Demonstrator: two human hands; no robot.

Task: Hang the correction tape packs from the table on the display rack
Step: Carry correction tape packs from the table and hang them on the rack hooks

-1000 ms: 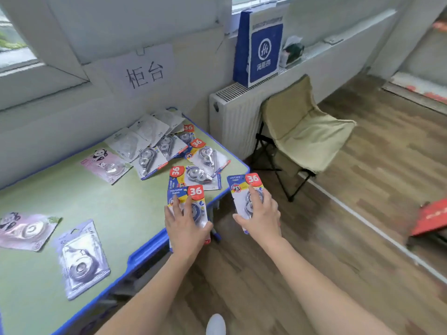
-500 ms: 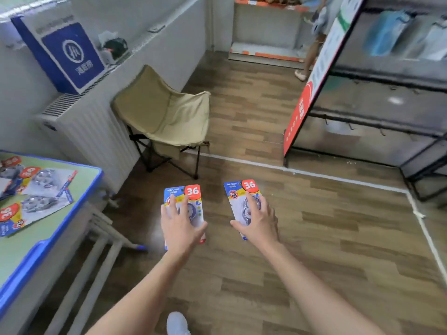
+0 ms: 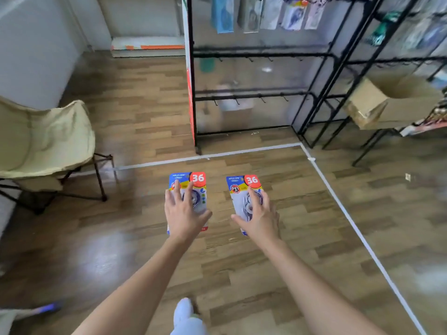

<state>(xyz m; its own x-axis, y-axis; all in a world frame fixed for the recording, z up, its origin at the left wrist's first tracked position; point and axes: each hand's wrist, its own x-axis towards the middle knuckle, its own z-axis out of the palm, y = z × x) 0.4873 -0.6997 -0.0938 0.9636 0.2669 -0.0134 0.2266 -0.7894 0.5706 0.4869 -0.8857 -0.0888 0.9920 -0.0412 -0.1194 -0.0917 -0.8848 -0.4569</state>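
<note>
- Left hand (image 3: 185,213): stretched forward, back of the hand up. Fingers are fanned over the front of one correction tape pack, the left pack (image 3: 197,180), with the thumb at its right edge. The hand holds it.
- Right hand (image 3: 260,218): same pose, level with the left and a little apart from it. Fingers lie over the blister of the right pack (image 3: 242,186), thumb at its left edge, gripping it.
- Both packs: blue and yellow cards with a red "36" badge at the top right corner. Top ends point away from the person. They are held flat over the wooden floor (image 3: 145,105) and touch nothing else.
- Below the arms: the toe of a pale shoe (image 3: 183,310) at the bottom edge.
- On the floor ahead of the packs: a white tape line (image 3: 242,152) that runs across, then turns a corner toward the lower right.
- Beyond the line: the display rack (image 3: 254,54), black metal frame, well apart from the hands. Two rails of bare hooks (image 3: 261,97) in the lower part, and blurred hanging goods (image 3: 266,13) along the top.
- Rack's left side: a red panel (image 3: 191,93), seen edge-on.
- Right of the rack: an open cardboard box (image 3: 387,102) on a second black frame.
- Far left: a beige folding chair (image 3: 48,136) on dark legs.
</note>
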